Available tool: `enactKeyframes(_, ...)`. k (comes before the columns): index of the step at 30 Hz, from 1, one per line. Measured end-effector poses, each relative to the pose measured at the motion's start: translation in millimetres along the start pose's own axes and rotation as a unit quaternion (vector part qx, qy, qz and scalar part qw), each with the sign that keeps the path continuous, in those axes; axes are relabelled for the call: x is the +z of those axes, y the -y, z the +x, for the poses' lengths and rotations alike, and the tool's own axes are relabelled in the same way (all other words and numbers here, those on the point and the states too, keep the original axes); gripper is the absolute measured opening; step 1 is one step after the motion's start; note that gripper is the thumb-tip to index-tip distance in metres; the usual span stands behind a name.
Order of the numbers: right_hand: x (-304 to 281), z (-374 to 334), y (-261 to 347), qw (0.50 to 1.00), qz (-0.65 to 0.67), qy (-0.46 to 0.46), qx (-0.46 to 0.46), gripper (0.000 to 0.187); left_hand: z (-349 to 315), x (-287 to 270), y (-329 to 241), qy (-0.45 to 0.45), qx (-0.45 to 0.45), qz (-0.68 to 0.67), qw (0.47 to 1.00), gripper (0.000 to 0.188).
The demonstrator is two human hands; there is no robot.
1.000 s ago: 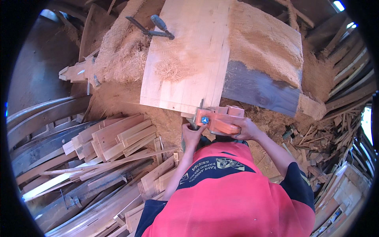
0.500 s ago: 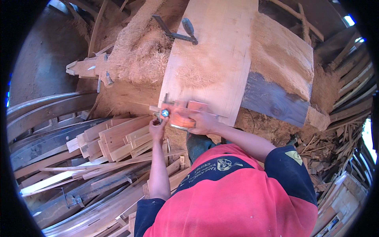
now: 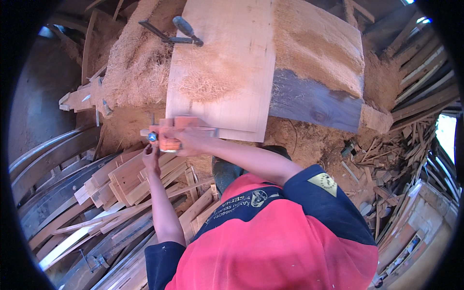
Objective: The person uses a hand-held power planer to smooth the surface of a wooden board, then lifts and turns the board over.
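An orange-red electric planer (image 3: 169,144) with a blue knob on its left end sits at the near left corner of a pale wooden board (image 3: 241,92). My right hand (image 3: 192,141) is wrapped round the planer's handle from the right. The fingers of my left hand (image 3: 151,155) close at its left end, just below the knob; exactly what they grip there is hard to see. Farther off, a clamp (image 3: 186,30) with a grey handle lies across the board's left edge. Stringy shavings (image 3: 205,86) are heaped on the board's near half.
Sawdust buries a bench (image 3: 140,72) left of the board. To the right lies a dark plank (image 3: 314,101) partly under sawdust. Stacked timber offcuts (image 3: 125,179) and long curved planks (image 3: 53,159) fill the near left. Scrap wood (image 3: 386,169) is piled at the right.
The planer and both hands have moved left along the board's near edge, now past its left corner. My view has also shifted to the right.
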State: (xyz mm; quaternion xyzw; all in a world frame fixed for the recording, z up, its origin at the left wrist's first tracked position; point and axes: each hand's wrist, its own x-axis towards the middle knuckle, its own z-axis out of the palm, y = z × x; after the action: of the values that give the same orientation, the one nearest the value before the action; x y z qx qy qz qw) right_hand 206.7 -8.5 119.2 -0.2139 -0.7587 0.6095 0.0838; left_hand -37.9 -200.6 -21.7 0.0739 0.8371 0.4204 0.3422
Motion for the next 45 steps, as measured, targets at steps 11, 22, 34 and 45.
enactKeyframes(11, -114, -283, -92, 0.982, -0.164, -0.067, 0.061, 0.041, -250, 218, 2, 0.089, 0.023, 0.119, 0.989, 0.079)
enactKeyframes(22, -58, -162, -65, 0.980, -0.172, 0.012, 0.096, 0.057, -148, 132, 17, 0.031, 0.036, 0.096, 0.994, 0.075)
enactKeyframes(34, 44, 43, -24, 0.997, -0.077, 0.012, -0.002, 0.075, 24, -27, 5, -0.030, 0.031, 0.013, 0.999, 0.063)
enactKeyframes(45, -26, -72, -38, 0.993, -0.097, 0.043, 0.060, 0.068, -60, 60, 9, 0.090, 0.007, -0.018, 0.996, 0.065)
